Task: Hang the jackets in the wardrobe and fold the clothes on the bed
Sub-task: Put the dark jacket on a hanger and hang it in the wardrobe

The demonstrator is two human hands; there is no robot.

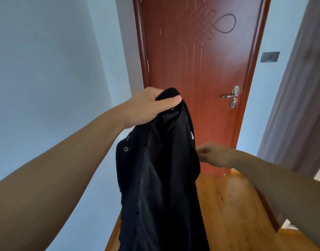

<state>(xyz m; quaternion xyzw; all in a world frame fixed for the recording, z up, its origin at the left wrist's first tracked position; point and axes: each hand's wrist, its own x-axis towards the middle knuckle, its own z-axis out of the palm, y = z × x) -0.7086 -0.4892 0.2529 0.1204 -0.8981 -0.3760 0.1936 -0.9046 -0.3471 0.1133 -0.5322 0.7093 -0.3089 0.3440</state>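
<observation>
Red door (200, 69) behind held jacket (161, 169)

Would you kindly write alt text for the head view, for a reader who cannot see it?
A person's left hand holds up a black jacket by its collar while the right hand touches its side, in front of a closed red-brown door with wooden flooring below.

- black jacket (161, 169): matt woven cloth, smooth lining showing, ribbed knit at collar, small metal snap studs (126, 149) along the edge
- door (197, 69): red-brown wood look, semi-gloss, embossed knot pattern
- door handle (232, 96): polished metal, shiny
- floor (233, 205): orange wood boards, glossy, visible grain
- walls (46, 69): smooth matt paint, pale blue
- wall switch plate (270, 56): dark, matt, looks plastic
</observation>
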